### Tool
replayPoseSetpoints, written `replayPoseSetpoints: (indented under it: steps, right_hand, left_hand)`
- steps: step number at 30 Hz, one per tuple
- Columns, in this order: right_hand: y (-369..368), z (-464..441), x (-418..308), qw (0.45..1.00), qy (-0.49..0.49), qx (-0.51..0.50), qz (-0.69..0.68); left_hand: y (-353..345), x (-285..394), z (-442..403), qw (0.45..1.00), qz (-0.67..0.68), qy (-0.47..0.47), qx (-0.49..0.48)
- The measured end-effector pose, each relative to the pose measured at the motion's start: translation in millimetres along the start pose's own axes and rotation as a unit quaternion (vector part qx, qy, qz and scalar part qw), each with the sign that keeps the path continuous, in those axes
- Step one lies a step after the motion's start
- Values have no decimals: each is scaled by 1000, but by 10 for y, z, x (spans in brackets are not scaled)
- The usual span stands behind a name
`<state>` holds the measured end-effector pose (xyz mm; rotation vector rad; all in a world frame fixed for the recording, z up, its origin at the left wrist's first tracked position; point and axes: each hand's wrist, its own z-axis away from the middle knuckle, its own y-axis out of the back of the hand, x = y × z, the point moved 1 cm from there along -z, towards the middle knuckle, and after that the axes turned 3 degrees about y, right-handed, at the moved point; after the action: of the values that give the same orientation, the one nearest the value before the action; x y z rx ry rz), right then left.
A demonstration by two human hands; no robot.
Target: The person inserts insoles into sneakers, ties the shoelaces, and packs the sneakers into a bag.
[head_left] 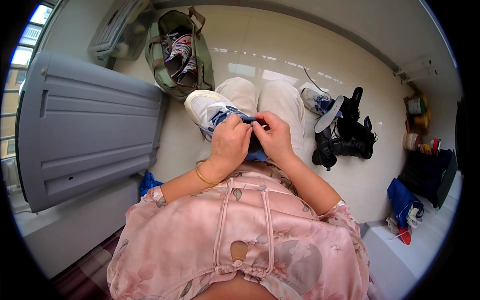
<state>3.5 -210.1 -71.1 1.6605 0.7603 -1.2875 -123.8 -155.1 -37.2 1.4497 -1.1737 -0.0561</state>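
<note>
A white and grey sneaker (202, 109) with blue laces rests on my lap, its toe pointing to the upper left. My left hand (230, 141) is closed in a pinch at the top of the lacing, near the blue tongue. Close beside it, my right hand (274, 134) pinches the same spot, fingertips almost touching the left ones. Whether the fingers grip a lace or the tongue edge is hidden. The dark shoe opening and blue heel lie partly behind my hands.
A green bag (203, 62) with shoes stands ahead. To the right lie another sneaker (311, 99), a loose insole (328, 116) and black shoes (350, 142). A grey panel (90, 127) stands at left, a clear plastic box (127, 35) behind it. Jars (412, 141) and a blue bag (402, 200) are far right.
</note>
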Motion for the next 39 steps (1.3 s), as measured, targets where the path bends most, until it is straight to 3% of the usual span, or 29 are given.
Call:
replayPoseSetpoints:
  steps: [6, 9, 12, 15, 21, 27, 30, 33, 39]
  right_hand:
    - [34, 39, -45, 1000, 9, 1, 24]
    - [32, 88, -36, 996, 72, 14, 43]
    - [4, 105, 49, 997, 53, 31, -41]
    - [36, 16, 60, 969, -140, -12, -201]
    - [70, -268, -45, 923, -212, -140, -287]
    - [40, -318, 64, 901, -274, -135, -309]
    - [-17, -350, 141, 943, -212, -97, -237]
    - [-4, -380, 26, 995, -15, -26, -95]
    - [55, -406, -67, 997, 25, -4, -68]
  left_hand:
    - [-33, 18, -12, 1000, -19, -1, 12]
    - [-53, 2, -17, 999, -7, -1, 31]
    - [-66, -16, -15, 999, 2, -5, 45]
    - [-52, -18, -17, 998, -17, -18, 55]
    - [8, -27, -28, 996, -60, -24, 59]
    - [167, 77, 6, 997, -80, 8, -6]
    - [180, 83, 20, 995, -99, 10, -5]
    - [165, -26, 41, 994, -104, 12, 32]
    - [236, -127, -14, 990, -101, 67, 76]
